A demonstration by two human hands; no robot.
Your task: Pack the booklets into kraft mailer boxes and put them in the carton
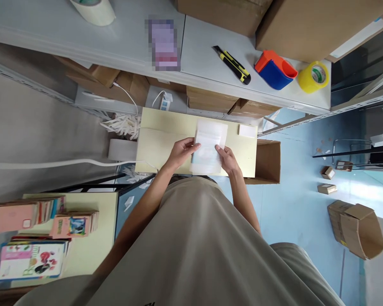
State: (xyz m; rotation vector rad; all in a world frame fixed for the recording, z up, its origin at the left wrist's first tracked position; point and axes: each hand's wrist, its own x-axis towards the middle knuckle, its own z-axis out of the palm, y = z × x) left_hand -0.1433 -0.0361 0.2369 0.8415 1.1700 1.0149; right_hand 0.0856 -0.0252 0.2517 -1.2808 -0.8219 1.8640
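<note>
Both hands meet over a small pale yellow desk (159,144) just in front of the person's body, and between them they hold a white translucent packet (209,146), which lies flat on or just above the desk top; from this angle it is hard to tell which. The left hand (181,152) grips the packet's left edge, its fingers (194,147) closed narrowly over the rim with the thumb on top. The right hand (227,159) takes the lower right side of the packet, fingers curled under and thumb pressed on its face. Something bluish seems to sit inside the packet's lower half, though the wrapping blurs it.

A small white slip (247,130) lies near the desk's far right corner, well apart from the hands. An open cardboard box (268,161) stands against the desk's right side. Beyond the desk, a grey shelf (115,46) carries a yellow and black utility knife (232,65), an orange and blue tape dispenser (275,70), a yellow tape roll (314,76) and large cartons (306,25). To the left, a second desk (89,250) holds stacks of colourful books (32,259). More small boxes (354,227) lie on the blue floor at the right.
</note>
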